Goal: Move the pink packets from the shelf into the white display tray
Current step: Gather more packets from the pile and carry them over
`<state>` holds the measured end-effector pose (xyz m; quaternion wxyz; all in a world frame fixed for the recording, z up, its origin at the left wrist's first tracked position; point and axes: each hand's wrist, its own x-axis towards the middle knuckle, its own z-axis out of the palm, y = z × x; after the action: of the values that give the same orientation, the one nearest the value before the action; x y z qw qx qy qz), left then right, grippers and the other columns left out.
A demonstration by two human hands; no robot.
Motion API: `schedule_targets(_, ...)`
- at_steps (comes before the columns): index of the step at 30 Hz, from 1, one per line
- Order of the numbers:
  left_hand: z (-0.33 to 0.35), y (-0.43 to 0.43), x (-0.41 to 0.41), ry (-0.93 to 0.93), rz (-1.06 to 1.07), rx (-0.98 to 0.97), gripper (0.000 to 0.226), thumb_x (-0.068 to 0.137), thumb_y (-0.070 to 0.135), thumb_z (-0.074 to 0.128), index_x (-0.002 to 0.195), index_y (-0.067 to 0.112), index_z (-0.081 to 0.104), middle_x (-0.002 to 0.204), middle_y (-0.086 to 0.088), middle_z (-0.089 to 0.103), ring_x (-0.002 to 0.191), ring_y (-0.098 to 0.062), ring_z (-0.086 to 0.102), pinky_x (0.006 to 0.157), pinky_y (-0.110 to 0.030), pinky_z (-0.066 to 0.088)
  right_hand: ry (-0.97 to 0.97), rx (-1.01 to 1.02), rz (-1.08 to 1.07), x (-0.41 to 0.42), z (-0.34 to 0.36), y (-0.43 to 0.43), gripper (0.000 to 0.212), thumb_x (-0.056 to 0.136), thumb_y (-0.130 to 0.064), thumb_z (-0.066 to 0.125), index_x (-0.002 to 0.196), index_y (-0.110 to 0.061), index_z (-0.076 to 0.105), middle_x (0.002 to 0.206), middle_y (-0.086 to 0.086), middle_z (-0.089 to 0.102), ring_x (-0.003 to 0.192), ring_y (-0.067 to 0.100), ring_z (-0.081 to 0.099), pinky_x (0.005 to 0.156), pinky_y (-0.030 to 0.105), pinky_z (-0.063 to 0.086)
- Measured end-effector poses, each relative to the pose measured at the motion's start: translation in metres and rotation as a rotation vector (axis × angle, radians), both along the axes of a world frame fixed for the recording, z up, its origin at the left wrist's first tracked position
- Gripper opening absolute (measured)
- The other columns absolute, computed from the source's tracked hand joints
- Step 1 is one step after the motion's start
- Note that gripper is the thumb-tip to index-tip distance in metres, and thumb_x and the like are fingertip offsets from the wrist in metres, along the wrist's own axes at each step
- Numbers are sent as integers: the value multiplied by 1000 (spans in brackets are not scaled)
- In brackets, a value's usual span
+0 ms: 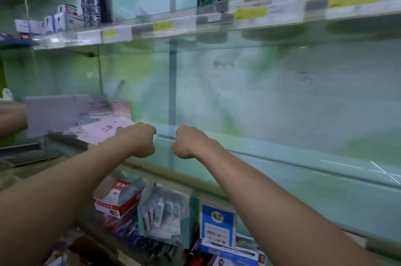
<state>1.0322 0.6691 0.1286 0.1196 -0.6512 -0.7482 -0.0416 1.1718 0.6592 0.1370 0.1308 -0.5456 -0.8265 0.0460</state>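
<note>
Under the glass shelf (282, 158), a lower shelf (121, 181) is crowded with boxed goods. Two hands are at the glass shelf's front edge: the left hand (138, 141), its grip hidden against the pink packets (102, 132), and the right hand (189, 142), its grip curled tight with nothing seen in it. At least two packets lie at the shelf's left by one white display tray (54, 113)
</note>
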Motion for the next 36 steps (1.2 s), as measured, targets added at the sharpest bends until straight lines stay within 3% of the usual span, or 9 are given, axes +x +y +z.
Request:
schedule_targets(4, 0, 24, -52, 0, -40, -20, 45, 90, 28, 51, 134, 22, 47, 138, -3, 48, 123, -25, 49, 96, -40, 40, -12, 2, -38, -52, 0, 20, 24, 92, -9, 44, 113, -5, 55, 116, 13, 59, 92, 29, 56, 71, 30, 41)
schedule_targets(7, -2, 43, -81, -2, -77, -24, 42, 88, 24, 52, 130, 21, 49, 132, -2, 52, 118, -24, 51, 91, -39, 39, -14, -8, -69, -82, -3, 35, 9, 94, -10, 44, 93, -6, 51, 100, 11, 55, 84, 27, 50, 69, 29, 39)
schedule_targets(10, -6, 58, -100, -11, -107, -39, 43, 88, 24, 52, 131, 21, 48, 133, -2, 51, 118, -24, 50, 89, -39, 38, -4, -29, -116, -104, -10, 46, 18, 94, -10, 45, 76, -9, 42, 89, 8, 49, 82, 27, 49, 60, 28, 38)
schedule_targets(13, -11, 70, -113, -34, -127, -27, 43, 86, 25, 54, 128, 23, 50, 130, -2, 52, 114, -25, 51, 84, -37, 36, -17, -61, -126, -121, -18, 62, 9, 94, -12, 48, 86, -9, 46, 93, 9, 54, 81, 26, 51, 55, 27, 37)
schedule_targets(16, -14, 79, -121, -43, -130, -6, 44, 86, 28, 55, 129, 24, 51, 130, -3, 52, 114, -26, 50, 87, -36, 37, -59, -94, -104, -133, -23, 79, 28, 94, -21, 51, 119, -7, 53, 123, 11, 58, 102, 29, 57, 80, 31, 47)
schedule_targets(19, -15, 84, -127, -19, -123, -17, 46, 88, 30, 55, 133, 25, 49, 132, -4, 49, 119, -26, 45, 93, -38, 36, -147, -132, -49, -142, -30, 94, 46, 96, -25, 46, 140, -13, 43, 142, 7, 47, 125, 27, 49, 101, 36, 42)
schedule_targets(26, -19, 99, -130, -7, -122, -23, 45, 89, 29, 54, 133, 22, 48, 134, -8, 45, 124, -29, 38, 98, -42, 32, -188, -99, -14, -139, -36, 110, 37, 95, -24, 42, 125, -11, 60, 131, 8, 57, 114, 28, 56, 96, 36, 47)
schedule_targets(30, -21, 105, -126, 27, -113, -11, 44, 90, 33, 53, 131, 20, 49, 135, -11, 43, 126, -31, 35, 102, -47, 30, -167, -78, -55, -128, -28, 115, 31, 92, -22, 47, 114, -7, 65, 116, 10, 64, 99, 27, 60, 78, 31, 48)
schedule_targets(36, -18, 113, -142, -35, 88, -10, 82, 85, 59, 52, 149, 20, 17, 156, -20, 13, 141, -44, 12, 110, -63, 11, -255, -97, -123, -140, -33, 128, 60, 92, -55, 42, 137, -15, 48, 140, 10, 44, 125, 30, 44, 100, 41, 41)
